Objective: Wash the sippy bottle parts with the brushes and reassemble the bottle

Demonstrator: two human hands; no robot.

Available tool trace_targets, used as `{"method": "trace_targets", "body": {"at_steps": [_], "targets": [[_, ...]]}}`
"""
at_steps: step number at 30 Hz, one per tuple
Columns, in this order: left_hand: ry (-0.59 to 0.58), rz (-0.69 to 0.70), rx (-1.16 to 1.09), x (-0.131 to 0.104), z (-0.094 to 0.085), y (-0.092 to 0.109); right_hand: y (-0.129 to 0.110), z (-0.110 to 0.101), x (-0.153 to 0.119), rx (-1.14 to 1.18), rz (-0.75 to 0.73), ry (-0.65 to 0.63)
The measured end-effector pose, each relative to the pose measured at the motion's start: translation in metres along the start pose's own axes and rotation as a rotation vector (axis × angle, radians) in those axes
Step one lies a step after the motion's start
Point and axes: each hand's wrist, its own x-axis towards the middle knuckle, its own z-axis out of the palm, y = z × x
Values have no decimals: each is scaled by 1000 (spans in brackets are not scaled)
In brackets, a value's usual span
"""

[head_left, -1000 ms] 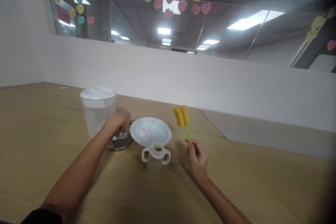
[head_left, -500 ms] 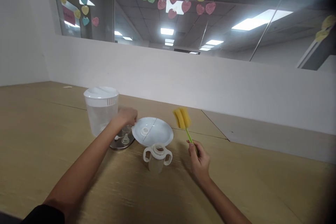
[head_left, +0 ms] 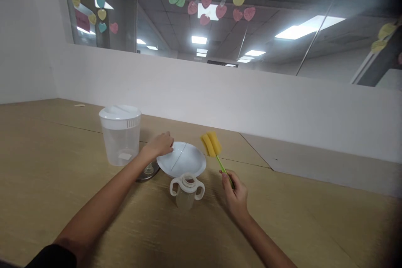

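My right hand (head_left: 236,196) grips the green handle of a bottle brush (head_left: 211,144), its yellow sponge head raised and tilted left. Over the left rim of a shallow white bowl (head_left: 188,163) is my left hand (head_left: 162,144), fingers curled in; whatever they hold is hidden. A clear baby bottle (head_left: 186,194) with two white handles stands uncapped in front of the bowl. Partly behind my left forearm lies a dark round tray (head_left: 153,173) carrying a clear nipple (head_left: 148,169).
A translucent lidded bucket (head_left: 121,136) stands left of the tray on the wooden table (head_left: 201,238). Behind the table runs a white wall (head_left: 188,92) below a window with heart-shaped notes. A small flat pale piece (head_left: 79,105) lies at the back left.
My left hand has moved right from above the tray to the bowl's rim. The white ring seen in the bowl is out of sight now. The brush head has swung slightly left.
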Motion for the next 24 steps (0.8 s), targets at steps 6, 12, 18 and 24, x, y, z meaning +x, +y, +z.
{"method": "trace_targets", "body": {"at_steps": [6, 12, 18, 24], "targets": [[322, 217, -511, -22, -41, 19, -3, 1, 1, -56, -99, -33], [269, 341, -884, -39, -44, 54, 0, 0, -4, -143, -317, -9], [111, 379, -845, -39, -44, 51, 2, -3, -7, -278, -552, 84], [192, 288, -801, -47, -67, 25, -5, -3, -5, -256, -541, 52]]}}
